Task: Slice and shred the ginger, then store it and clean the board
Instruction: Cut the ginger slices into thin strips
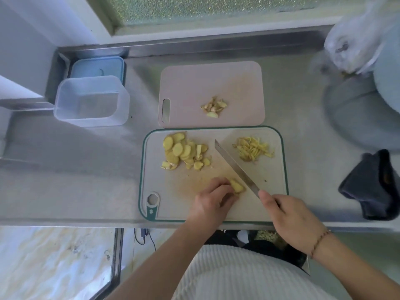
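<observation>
On the green-rimmed cutting board (272, 182) lie a heap of ginger slices (184, 152) at the upper left and a pile of ginger shreds (252, 149) at the upper right. My left hand (211, 201) holds down a small stack of ginger slices (237, 185) with curled fingers near the board's front. My right hand (290, 217) grips the handle of a knife (234, 166), forefinger along the spine. The blade lies slanted up and to the left, just right of the held ginger.
A pink cutting board (194, 83) behind carries ginger peel scraps (214, 108). A clear plastic container (91, 100) and its blue lid (97, 67) stand at the far left. A dark cloth (372, 185) lies at the right, a plastic bag (355, 44) at the back right.
</observation>
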### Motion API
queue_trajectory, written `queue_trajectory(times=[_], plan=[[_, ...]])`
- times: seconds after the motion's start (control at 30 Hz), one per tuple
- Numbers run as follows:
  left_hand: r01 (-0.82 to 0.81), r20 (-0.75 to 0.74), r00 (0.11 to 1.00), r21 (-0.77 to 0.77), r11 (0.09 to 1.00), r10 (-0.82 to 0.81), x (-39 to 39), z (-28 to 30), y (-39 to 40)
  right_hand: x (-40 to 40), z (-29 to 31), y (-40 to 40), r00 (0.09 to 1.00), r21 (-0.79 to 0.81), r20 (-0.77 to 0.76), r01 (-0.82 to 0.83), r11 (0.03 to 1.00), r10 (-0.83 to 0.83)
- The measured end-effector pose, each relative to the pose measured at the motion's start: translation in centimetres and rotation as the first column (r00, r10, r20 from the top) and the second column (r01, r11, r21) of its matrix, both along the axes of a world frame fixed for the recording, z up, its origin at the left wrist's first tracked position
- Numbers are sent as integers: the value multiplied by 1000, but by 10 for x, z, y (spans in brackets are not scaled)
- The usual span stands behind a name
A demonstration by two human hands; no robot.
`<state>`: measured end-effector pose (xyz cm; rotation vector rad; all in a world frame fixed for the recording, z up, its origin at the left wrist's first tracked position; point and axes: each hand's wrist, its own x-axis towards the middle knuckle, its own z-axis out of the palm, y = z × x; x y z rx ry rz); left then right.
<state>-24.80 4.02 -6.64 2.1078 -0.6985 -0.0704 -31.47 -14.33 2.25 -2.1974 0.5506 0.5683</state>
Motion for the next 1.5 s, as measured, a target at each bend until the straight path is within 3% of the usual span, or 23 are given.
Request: queue_trajectory(times=[0.2, 0.53, 0.73, 1.03, 1.27, 1.5], plan=[[-3, -8, 1000, 7, 1000, 3, -4, 3, -3, -10, 1, -7, 999, -20, 7, -41, 999, 42], [-52, -8, 999, 14, 999, 53, 2, 6, -7, -25, 6, 2, 1000, 94, 17, 15, 995, -17], [180, 166, 966, 110, 978, -196, 6, 4, 3, -22, -5, -13, 999, 7, 47, 24, 1000, -25], [60, 157, 985, 87, 994, -73, 5, -3, -6, -38, -3, -9, 999, 29, 22, -35, 999, 34], [87, 181, 977, 119, 989, -108, 0, 3, -2, -34, -4, -14, 1000, 7, 6, -3, 1000, 3], [196, 268, 931, 204, 959, -247, 8, 4, -2, -26, -3, -14, 1000, 60, -12, -9, 998, 9]])
